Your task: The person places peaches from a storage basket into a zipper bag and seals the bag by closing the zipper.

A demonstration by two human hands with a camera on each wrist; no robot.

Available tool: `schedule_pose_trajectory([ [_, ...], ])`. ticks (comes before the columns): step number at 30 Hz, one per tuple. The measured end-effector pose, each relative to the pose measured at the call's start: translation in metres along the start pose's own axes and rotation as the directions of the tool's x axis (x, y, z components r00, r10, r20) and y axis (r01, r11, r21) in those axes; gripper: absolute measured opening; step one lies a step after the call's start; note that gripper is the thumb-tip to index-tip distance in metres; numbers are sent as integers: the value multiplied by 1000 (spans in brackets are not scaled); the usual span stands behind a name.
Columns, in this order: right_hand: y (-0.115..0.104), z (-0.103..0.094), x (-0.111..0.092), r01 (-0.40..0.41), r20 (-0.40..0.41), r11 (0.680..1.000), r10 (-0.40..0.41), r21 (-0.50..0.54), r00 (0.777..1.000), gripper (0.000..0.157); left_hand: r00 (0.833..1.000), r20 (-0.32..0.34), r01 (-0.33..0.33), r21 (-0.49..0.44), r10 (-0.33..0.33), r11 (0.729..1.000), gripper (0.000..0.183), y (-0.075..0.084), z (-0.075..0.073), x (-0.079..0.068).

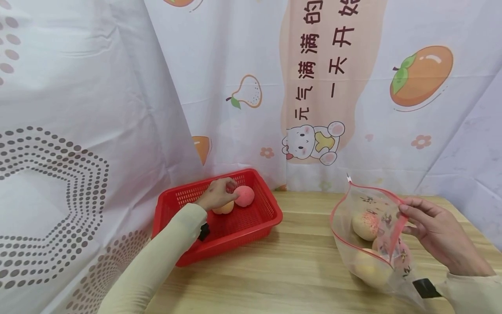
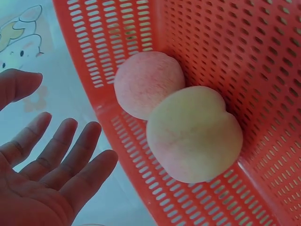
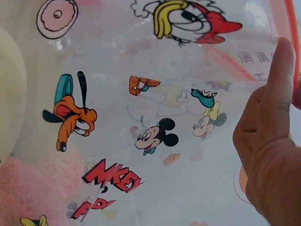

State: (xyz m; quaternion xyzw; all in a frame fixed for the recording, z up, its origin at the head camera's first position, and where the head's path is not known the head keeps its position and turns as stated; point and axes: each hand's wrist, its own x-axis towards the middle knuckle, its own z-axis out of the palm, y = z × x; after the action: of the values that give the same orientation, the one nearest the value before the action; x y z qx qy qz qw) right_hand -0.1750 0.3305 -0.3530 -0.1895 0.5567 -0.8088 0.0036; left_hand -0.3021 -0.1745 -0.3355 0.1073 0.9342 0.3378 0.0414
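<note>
My left hand point(image 1: 217, 193) is over the red plastic basket point(image 1: 235, 246), its fingers spread and holding nothing in the left wrist view. Two peaches lie together in the basket: a pink one point(image 1: 244, 196) and a paler yellowish one point(image 2: 193, 134). With thumb and fingers, my right hand point(image 1: 441, 233) pinches the red-edged rim of a clear zip bag point(image 1: 341, 218), whose mouth gapes. Inside it sit peaches, one speckled pink point(image 1: 365, 224) and one yellow point(image 1: 370, 268); printed film partly hides another. Cartoon figures point(image 3: 157, 136) cover the bag's side.
Everything stands on a light wooden table point(image 1: 290, 261). Behind it hangs a white curtain point(image 1: 243, 39) printed with fruit and lettering, close to the basket's back rim. Another dotted cloth point(image 1: 51, 209) hangs at the left.
</note>
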Motion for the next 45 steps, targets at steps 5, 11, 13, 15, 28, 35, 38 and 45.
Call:
schedule_pose_trajectory([
  [5, 1, -1, -2, -2, -3, 1000, 2, -1, 1000, 36, 1000, -3, -4, 19, 4, 1000, 39, -10, 2, 3],
  [11, 0, -2, -5, 3, -10, 1000, -3, -13, 1000, 36, 1000, 14, -5, 20, 5, 1000, 43, -21, 5, 5],
  [13, 0, -2, -5, 0, -15, 1000, 0, -16, 1000, 36, 1000, 14, -6, 16, 6, 1000, 45, -24, 5, 7],
  [15, 1, -3, -6, -5, -19, 1000, 4, -17, 1000, 35, 1000, 17, -8, 15, 8, 1000, 46, -27, 6, 9],
  [28, 3, -5, -10, -1, -41, 999, -1, -35, 999, 35, 999, 6, -48, 80, 48, 996, 53, -41, 8, 15],
  [35, 3, -6, -9, 13, -28, 1000, -13, -25, 1000, 36, 999, 15, -29, 87, 28, 996, 56, -51, 8, 19],
  [38, 2, -5, -9, 13, -27, 1000, -13, -22, 1000, 35, 1000, 12, -23, 86, 22, 996, 58, -57, 8, 20],
  [45, 1, -5, -8, 6, -30, 1000, -7, -30, 1000, 35, 1000, -6, 15, 73, -14, 997, 62, -67, 8, 20],
])
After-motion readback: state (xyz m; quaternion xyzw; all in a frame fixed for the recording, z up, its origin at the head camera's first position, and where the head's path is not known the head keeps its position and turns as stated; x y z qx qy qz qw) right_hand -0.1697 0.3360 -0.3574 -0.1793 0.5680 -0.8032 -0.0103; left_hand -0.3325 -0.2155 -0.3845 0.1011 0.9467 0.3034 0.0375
